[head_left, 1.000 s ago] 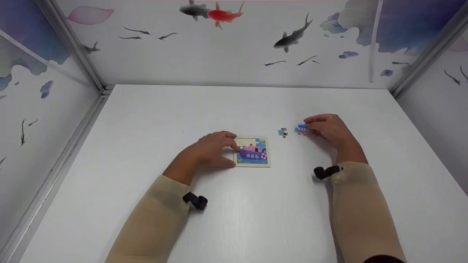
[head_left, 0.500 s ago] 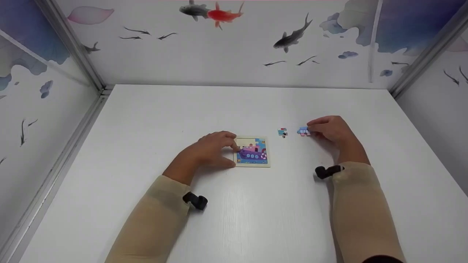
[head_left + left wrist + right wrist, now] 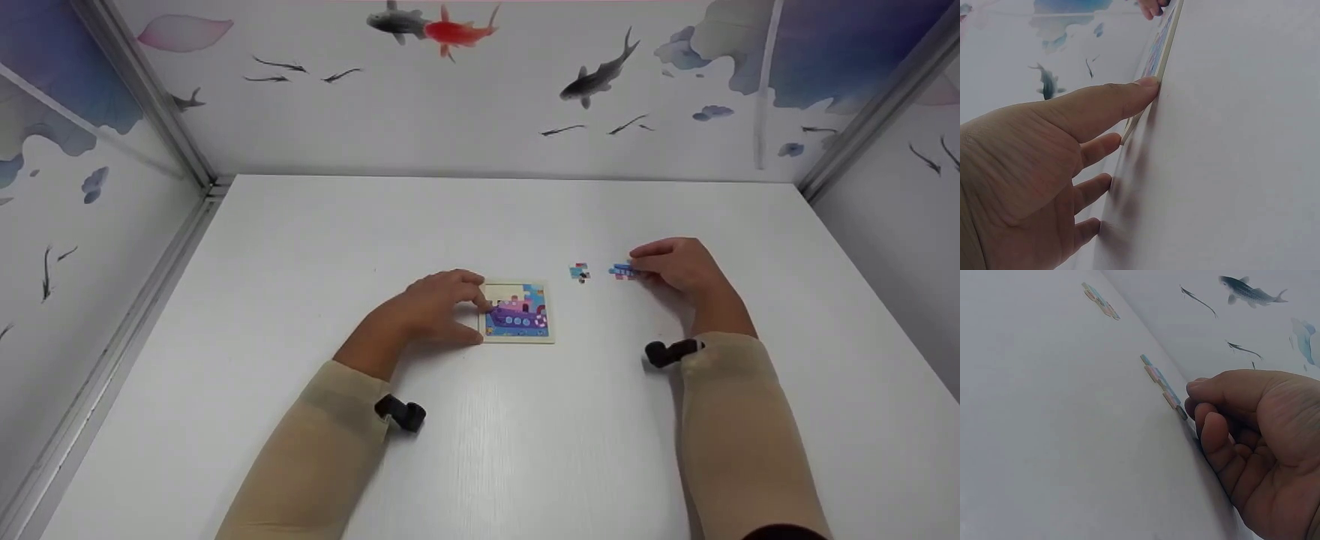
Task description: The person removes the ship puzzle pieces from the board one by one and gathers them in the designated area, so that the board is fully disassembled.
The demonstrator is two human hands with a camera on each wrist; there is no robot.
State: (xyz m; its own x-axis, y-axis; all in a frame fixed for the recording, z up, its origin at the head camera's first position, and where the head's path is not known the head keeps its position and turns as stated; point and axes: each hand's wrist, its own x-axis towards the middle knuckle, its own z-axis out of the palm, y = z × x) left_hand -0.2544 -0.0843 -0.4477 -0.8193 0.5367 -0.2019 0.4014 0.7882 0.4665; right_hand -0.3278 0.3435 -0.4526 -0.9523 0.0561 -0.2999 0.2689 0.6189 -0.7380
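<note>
While the puzzle tray [image 3: 517, 340] is steadied on the counter [image 3: 480, 442] by the left hand [image 3: 437, 306], a blue-and-pink piece [image 3: 622, 271] is pinched at one end by the thumb and fingertips of the right hand [image 3: 679, 266]. The left fingers are spread along the tray's left side, with the thumb set at the near corner, and nothing is clasped there. Between the tray and the pinched piece, a second piece [image 3: 579, 272] is left loose.

The step in hand is judged to be the readying of one of the last pieces. For the next move, it would need to be lined up and carried leftward to the bare patch [image 3: 501, 290] at the tray's upper left.

Within the pale border, a purple boat [image 3: 517, 319] with round windows and a pink upper part is shown against blue. Small markings on the second piece cannot be made out.
</note>
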